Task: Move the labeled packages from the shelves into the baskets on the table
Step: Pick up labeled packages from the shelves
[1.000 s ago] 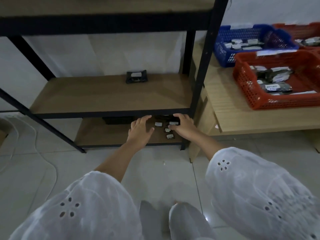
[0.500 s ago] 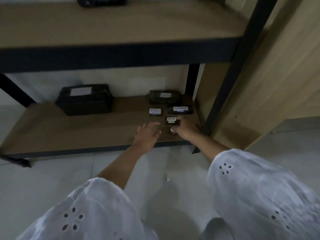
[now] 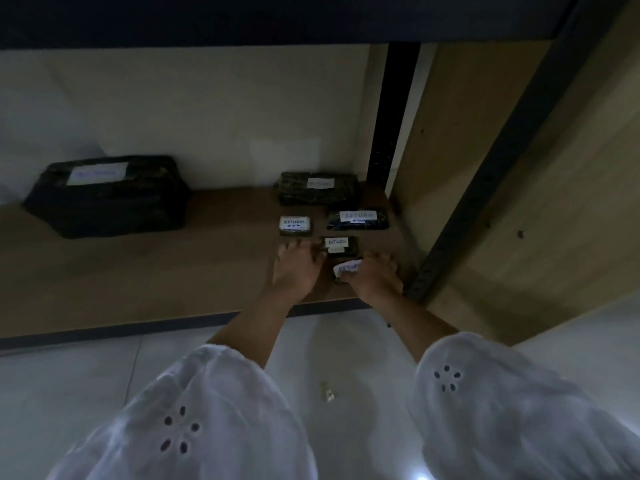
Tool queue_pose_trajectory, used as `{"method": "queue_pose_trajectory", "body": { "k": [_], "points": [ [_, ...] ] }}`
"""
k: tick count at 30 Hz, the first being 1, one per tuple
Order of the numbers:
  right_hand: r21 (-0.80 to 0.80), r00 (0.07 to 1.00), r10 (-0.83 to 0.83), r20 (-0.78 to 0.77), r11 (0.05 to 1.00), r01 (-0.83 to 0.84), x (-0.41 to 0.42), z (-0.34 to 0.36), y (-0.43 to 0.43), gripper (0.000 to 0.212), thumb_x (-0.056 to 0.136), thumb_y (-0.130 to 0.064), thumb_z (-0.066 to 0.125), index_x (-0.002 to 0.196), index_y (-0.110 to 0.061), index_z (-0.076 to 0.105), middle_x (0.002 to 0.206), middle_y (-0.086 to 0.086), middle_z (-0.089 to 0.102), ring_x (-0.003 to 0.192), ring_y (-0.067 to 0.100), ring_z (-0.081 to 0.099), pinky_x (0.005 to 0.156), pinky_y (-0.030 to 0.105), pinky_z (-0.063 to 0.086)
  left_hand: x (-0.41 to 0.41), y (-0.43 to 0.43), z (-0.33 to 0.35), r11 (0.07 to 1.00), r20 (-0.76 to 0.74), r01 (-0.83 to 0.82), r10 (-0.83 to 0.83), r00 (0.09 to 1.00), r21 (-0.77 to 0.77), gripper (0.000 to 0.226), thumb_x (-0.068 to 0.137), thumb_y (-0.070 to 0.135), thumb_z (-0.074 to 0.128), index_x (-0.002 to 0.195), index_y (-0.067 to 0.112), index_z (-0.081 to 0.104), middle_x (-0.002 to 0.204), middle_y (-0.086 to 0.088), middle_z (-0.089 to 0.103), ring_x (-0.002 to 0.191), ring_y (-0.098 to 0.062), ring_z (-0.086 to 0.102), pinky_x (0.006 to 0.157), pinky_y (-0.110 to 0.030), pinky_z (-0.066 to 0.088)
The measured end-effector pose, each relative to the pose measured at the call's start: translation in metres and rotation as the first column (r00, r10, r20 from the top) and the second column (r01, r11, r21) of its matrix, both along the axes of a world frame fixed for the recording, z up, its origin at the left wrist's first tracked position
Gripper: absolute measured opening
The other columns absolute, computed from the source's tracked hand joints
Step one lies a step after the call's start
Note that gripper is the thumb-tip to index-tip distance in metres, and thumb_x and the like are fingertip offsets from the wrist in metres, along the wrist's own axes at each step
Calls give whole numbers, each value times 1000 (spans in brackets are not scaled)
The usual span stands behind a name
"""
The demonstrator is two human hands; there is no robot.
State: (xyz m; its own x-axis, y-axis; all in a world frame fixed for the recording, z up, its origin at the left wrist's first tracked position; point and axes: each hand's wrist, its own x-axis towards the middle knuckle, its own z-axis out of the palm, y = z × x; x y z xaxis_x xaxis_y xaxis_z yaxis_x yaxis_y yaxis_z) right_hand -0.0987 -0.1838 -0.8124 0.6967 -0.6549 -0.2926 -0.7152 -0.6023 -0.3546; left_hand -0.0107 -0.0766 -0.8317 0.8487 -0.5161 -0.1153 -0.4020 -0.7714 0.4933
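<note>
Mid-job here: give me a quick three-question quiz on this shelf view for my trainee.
1. True or false: the right hand grips a small labeled package.
2. Where does the largest black package sit on the bottom shelf? A) at the left of the view, apart from the hands; B) under the right hand; C) on the floor tiles.
3. Fill in: the top line of the label on the flat package behind the hands reads ____.

Key: 1 true; 2 A; 3 RETURN.
</note>
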Motion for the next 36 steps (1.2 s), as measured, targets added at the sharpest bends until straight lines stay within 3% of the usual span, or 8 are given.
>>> {"method": "queue_pose_trajectory", "body": {
  "k": [5, 11, 20, 23, 27, 29, 33, 36],
  "points": [
    [108, 999, -21, 26, 994, 18, 9, -2, -10, 63, 81, -40, 71, 131, -8, 49, 135, 14, 48, 124, 29, 45, 100, 36, 43, 20, -30, -5, 986, 72, 103, -112, 991, 128, 45, 99, 28, 39, 141, 13, 36, 147, -13, 32, 132, -36, 26, 105, -44, 29],
    [332, 985, -141, 103, 938, 100, 10, -6, -19, 62, 74, -23, 80, 125, -4, 52, 127, 15, 56, 119, 28, 52, 98, 41, 47, 28, -40, -5, 928, 56, 223, -250, 967, 298, 49, 99, 32, 37, 147, 23, 27, 152, -6, 25, 140, -34, 12, 111, -47, 20],
    [507, 942, -257, 215, 854, 117, 3, -9, -23, 47, 81, -12, 72, 123, -10, 50, 121, 13, 59, 107, 25, 60, 89, 37, 53, 30, -31, -5, 984, -82, 178, -180, 980, -27, 42, 85, 26, 66, 124, 18, 50, 127, -10, 54, 115, -24, 49, 93, -32, 41],
    [637, 910, -360, 205, 755, 155, 0, -3, -22, 33, 93, -14, 58, 124, -10, 49, 119, 12, 62, 81, 17, 64, 58, 21, 48, 29, -22, -4, 977, -175, 100, -134, 976, -188, 45, 82, 21, 71, 122, 13, 53, 119, -6, 59, 104, -18, 56, 82, -20, 41],
    [732, 876, -451, 174, 654, 191, -10, 10, -16, 25, 97, -18, 51, 121, -16, 48, 109, 6, 62, 64, 10, 61, 51, 20, 40, 20, -1, 12, 926, -313, -100, -20, 950, -365, 37, 75, 17, 77, 106, 18, 57, 90, 10, 60, 76, 1, 55, 56, 1, 36],
    [763, 860, -491, 141, 607, 221, -20, 27, -7, 14, 97, -18, 51, 111, -20, 48, 97, 1, 61, 55, 7, 61, 46, 18, 40, 8, 12, 31, 878, -411, -226, 37, 911, -422, 32, 73, 14, 78, 97, 22, 58, 83, 14, 60, 72, 2, 56, 57, -2, 40],
    [772, 883, -462, 83, 590, 236, -45, 79, 13, 9, 97, -17, 51, 105, -19, 49, 81, -3, 61, 58, 8, 58, 52, 23, 37, -25, 37, 82, 803, -588, -441, 143, 796, -401, 33, 77, 9, 75, 105, 17, 61, 104, -2, 62, 90, -17, 62, 74, -27, 52],
    [786, 891, -451, 49, 568, 244, -63, 128, 27, 16, 97, -16, 51, 113, -16, 50, 85, 1, 62, 58, 10, 56, 46, 20, 37, -51, 54, 128, 738, -686, -559, 183, 705, -378, 39, 77, 8, 74, 114, 9, 60, 114, -11, 64, 91, -21, 62, 68, -25, 53]
  ]
}}
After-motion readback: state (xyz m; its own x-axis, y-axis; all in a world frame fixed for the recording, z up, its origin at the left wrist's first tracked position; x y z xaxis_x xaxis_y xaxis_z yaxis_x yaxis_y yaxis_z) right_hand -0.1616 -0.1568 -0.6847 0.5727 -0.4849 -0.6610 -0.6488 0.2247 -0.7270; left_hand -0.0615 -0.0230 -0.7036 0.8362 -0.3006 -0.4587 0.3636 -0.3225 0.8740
